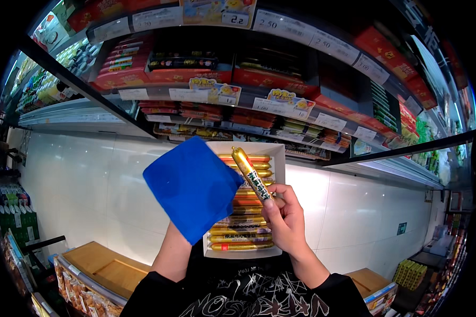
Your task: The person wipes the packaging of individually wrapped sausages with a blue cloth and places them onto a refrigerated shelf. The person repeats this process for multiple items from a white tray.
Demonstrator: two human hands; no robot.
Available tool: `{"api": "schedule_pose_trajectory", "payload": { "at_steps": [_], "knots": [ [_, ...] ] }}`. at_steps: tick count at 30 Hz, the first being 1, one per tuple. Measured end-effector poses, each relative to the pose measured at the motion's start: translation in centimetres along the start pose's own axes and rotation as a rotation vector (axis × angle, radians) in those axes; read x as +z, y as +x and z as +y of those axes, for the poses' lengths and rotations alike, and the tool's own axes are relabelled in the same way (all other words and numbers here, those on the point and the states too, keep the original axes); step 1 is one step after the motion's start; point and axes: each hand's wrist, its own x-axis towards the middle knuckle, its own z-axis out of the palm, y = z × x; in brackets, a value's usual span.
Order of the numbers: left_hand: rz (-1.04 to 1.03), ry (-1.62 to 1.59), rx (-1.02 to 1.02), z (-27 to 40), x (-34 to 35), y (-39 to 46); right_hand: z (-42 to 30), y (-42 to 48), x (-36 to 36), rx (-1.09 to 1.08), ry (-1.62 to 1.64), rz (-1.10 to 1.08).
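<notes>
Between thumb and fingers, my right hand [287,216] holds a gold-wrapped sausage stick [250,174] with printed writing, tilted above an open white cardboard box [278,158]. Inside the box, more gold-wrapped sausages [242,238] lie side by side in a column. A blue cloth [192,188] covers my left hand, of which only the wrist shows; its fingers are hidden, so whether they grip the cloth is unclear. The cloth's right corner comes up against the held sausage and overlaps the box's left side. The box lies in front of my torso.
Ahead stand store shelves with price tags [283,107], red display boxes [123,77] and packed snacks. Dark shelf frame bars [83,91] slant down at both sides. Wooden-topped display stands [107,269] are at the lower left and lower right. Pale tiled floor [135,174] spreads below the shelves.
</notes>
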Motion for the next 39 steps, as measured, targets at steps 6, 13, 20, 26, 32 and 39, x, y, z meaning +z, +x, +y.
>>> {"api": "schedule_pose_trajectory", "payload": {
  "at_steps": [6,13,20,26,32,39],
  "knots": [
    [0.108,0.108,-0.024,-1.7,0.9,0.5,0.8,-0.2,2.4,0.041,0.219,-0.099],
    [0.06,0.239,-0.001,-1.5,-1.6,0.4,1.4,0.0,3.5,0.499,0.594,-0.235],
    [-0.138,0.143,0.085,-1.0,-1.0,-0.4,3.8,-0.6,3.0,0.956,1.078,-0.659],
    [0.242,0.43,0.242,-1.0,2.4,-1.3,4.5,-0.2,4.3,-0.176,-0.5,-0.189],
    [0.207,0.193,0.311,0.4,2.3,-0.4,3.4,-1.6,3.5,-0.457,-0.795,-0.059],
    [0.16,0.095,0.263,-0.4,3.7,-1.6,3.9,-2.3,4.3,-0.265,-0.493,-0.088]
  ]
}}
